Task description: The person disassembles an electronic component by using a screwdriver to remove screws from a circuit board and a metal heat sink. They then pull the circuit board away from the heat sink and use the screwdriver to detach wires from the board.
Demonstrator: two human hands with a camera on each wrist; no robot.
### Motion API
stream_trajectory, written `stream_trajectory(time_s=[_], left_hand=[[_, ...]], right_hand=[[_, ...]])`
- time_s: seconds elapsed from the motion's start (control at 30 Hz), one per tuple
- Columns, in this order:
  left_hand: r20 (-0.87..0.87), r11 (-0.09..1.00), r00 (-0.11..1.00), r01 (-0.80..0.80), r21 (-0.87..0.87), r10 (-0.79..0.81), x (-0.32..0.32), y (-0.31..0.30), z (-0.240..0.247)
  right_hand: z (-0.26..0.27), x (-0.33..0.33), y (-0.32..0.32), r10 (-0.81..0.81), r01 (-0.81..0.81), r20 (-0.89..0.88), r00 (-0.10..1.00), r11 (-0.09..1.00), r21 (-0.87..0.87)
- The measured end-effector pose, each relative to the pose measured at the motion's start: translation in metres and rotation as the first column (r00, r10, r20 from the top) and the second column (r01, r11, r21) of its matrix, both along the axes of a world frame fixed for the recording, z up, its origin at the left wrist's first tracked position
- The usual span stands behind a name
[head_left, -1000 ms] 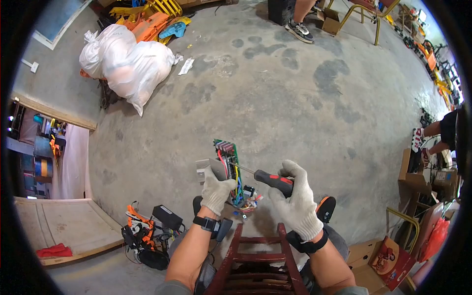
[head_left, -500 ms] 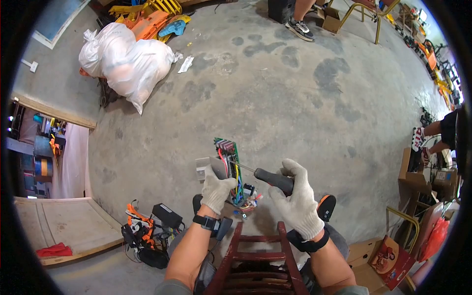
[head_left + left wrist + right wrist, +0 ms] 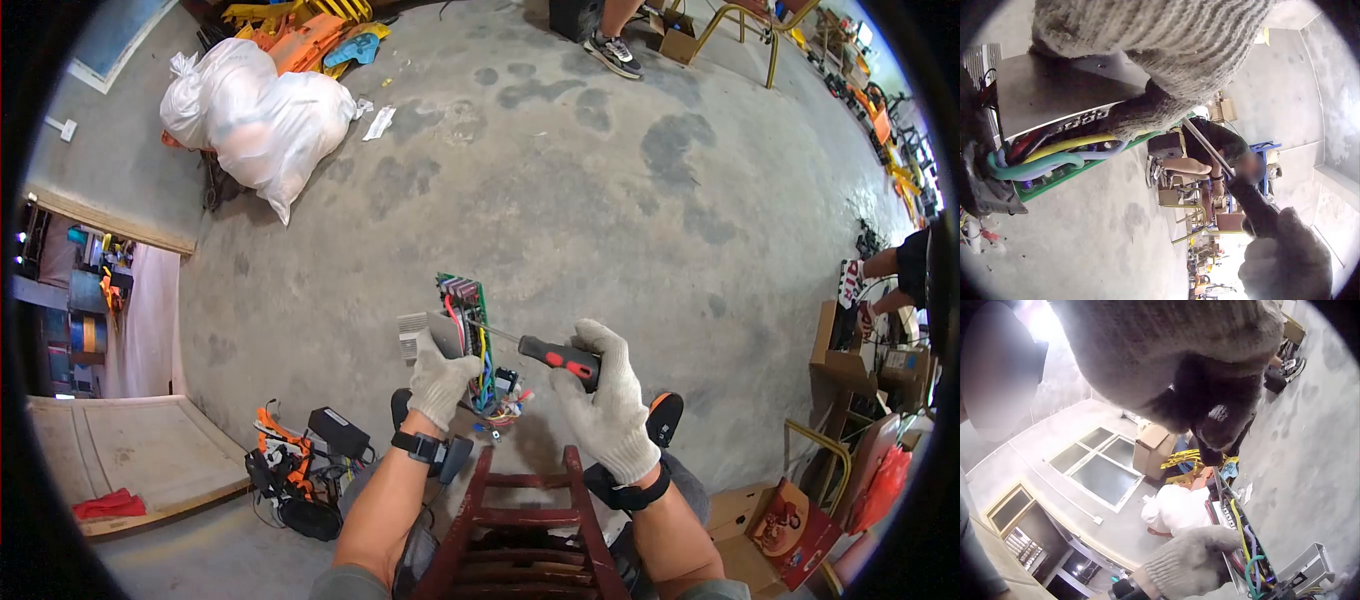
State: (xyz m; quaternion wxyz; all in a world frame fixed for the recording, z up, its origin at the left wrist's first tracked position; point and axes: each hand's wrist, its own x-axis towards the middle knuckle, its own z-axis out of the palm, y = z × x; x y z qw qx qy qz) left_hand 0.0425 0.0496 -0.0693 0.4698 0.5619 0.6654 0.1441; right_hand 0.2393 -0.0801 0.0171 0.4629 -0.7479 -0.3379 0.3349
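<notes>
My gloved left hand (image 3: pixel 440 382) grips a green circuit board (image 3: pixel 484 320) by its grey metal plate (image 3: pixel 1054 94). Finned metal, a heat sink (image 3: pixel 410 335), sticks out on the plate's left side. Yellow, blue, red and green wires (image 3: pixel 1066 145) run along the board, and loose wire ends with connectors hang at its near end. In my gloved right hand (image 3: pixel 608 405) is a screwdriver (image 3: pixel 560 360) with a black and red handle. Its thin shaft points left, the tip reaching in among the parts beside the plate. The tip itself is hidden in the left wrist view.
A dark red wooden stool or ladder-like frame (image 3: pixel 525 520) stands between my legs. Left of it lie a black box (image 3: pixel 340 437) and tangled orange and black parts (image 3: pixel 285 460). White sacks (image 3: pixel 270 130) sit at the far left, an open carton (image 3: pixel 760 540) at the near right.
The screwdriver's handle has turned about its axis: its red patches went out of sight, then came back in a different place. The left hand keeps its hold on the board.
</notes>
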Motion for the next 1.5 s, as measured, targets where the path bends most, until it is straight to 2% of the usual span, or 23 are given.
stream_trajectory(time_s=[0.07, 0.13, 0.2, 0.33, 0.37, 0.83, 1.0, 1.3, 1.5], left_hand=[[0.005, 1.0, 1.0, -0.012, 0.007, 0.012, 0.0, 0.0, -0.003], [-0.091, 1.0, 0.996, 0.01, 0.012, -0.009, 0.003, 0.001, 0.0], [-0.091, 1.0, 0.996, 0.012, -0.009, -0.013, 0.004, 0.002, 0.001], [-0.081, 0.999, 0.997, 0.003, -0.054, -0.007, 0.006, 0.002, 0.009], [-0.081, 0.999, 0.997, 0.002, -0.055, -0.006, 0.006, 0.002, 0.011], [-0.11, 0.999, 0.994, 0.019, -0.035, -0.023, 0.002, 0.002, -0.002], [-0.14, 0.998, 0.99, 0.005, -0.058, -0.014, 0.008, 0.002, 0.011], [-0.11, 0.999, 0.994, 0.018, -0.049, -0.023, 0.006, 0.003, 0.01], [-0.108, 0.999, 0.994, 0.021, -0.044, -0.026, 0.007, 0.002, 0.014]], right_hand=[[-0.001, 0.001, 0.0, -0.014, 0.014, -0.012, 1.0, 1.0, -0.001], [0.0, 0.002, 0.001, -0.021, 0.021, -0.017, 1.0, 1.0, -0.003], [0.001, 0.006, 0.001, -0.025, 0.023, -0.036, 0.999, 0.997, -0.075], [0.004, 0.004, 0.003, -0.018, 0.011, -0.064, 0.998, 0.994, -0.105], [0.004, 0.004, 0.001, 0.043, -0.042, 0.049, 0.998, 0.999, -0.02], [0.002, 0.006, 0.001, 0.095, -0.096, 0.143, 0.985, 0.995, -0.002], [0.001, 0.008, 0.0, 0.112, -0.115, 0.181, 0.977, 0.993, 0.005], [0.001, 0.008, -0.001, 0.136, -0.129, 0.123, 0.983, 0.99, -0.058], [0.002, 0.006, 0.001, 0.109, -0.106, 0.12, 0.987, 0.994, -0.027]])
